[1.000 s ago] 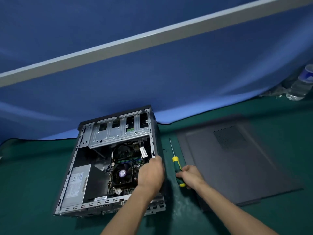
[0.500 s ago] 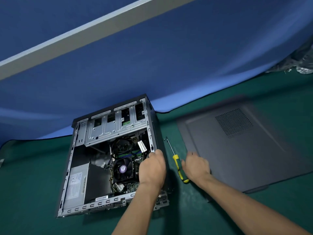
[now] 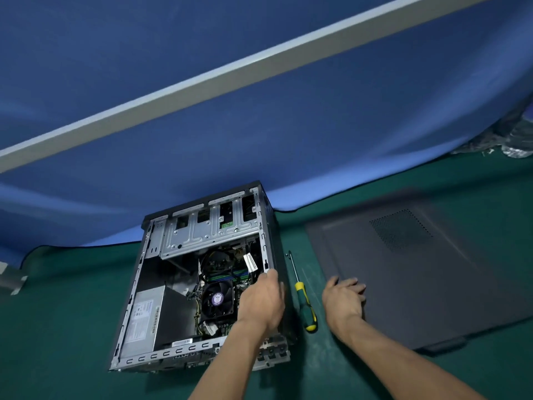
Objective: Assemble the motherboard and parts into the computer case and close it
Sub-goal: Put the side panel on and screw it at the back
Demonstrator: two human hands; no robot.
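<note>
- The open computer case (image 3: 202,284) lies on the green table (image 3: 57,327) under my left hand (image 3: 261,301), whose curled fingers grip its right edge rail.
- My right hand (image 3: 343,298) rests with fingers spread and relaxed on the near left corner of the side panel (image 3: 418,269) — holding nothing.
- Between my hands lies the screwdriver (image 3: 302,301), touching neither.
- A second ago my right hand was on the screwdriver's handle; since then it has let go and moved onto the panel, while my left kept its hold.
</note>
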